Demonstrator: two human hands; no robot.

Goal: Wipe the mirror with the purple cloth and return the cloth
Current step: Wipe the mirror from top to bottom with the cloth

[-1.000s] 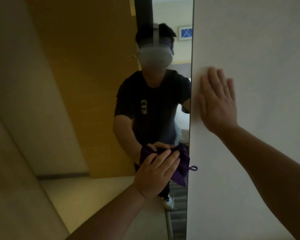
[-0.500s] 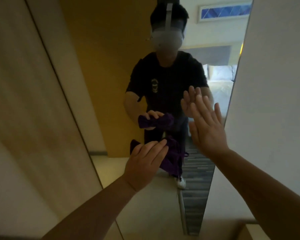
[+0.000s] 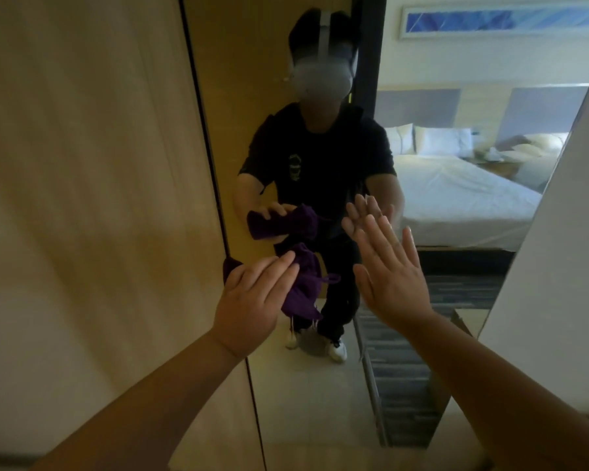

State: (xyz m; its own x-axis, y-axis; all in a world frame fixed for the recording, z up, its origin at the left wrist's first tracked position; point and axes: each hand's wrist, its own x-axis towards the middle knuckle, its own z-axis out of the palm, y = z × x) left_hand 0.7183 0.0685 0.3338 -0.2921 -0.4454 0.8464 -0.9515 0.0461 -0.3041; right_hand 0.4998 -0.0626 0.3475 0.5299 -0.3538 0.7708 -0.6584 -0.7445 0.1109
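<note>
Facing the mirror (image 3: pixel 320 385), we had swung from the white wall (image 3: pixel 558 232) on the right to the glass. Our right hand (image 3: pixel 388 277), off that wall, spread flat and empty before it; our left hand (image 3: pixel 255 300) pressed the bunched purple cloth (image 3: pixel 303 287) there, so wiping probably continued.

- The mirror (image 3: pixel 422 107) is smooth, glossy glass that gives a sharp reflection.
- The purple cloth (image 3: pixel 303 287) is soft, matt fabric, bunched into folds, with a thin loop of the same stuff.
- The panel (image 3: pixel 82 198) to the left looks like pale wood veneer, faintly grained, with a dull sheen.
- The wall (image 3: pixel 558 266) to the right is plain, matt and white.
</note>
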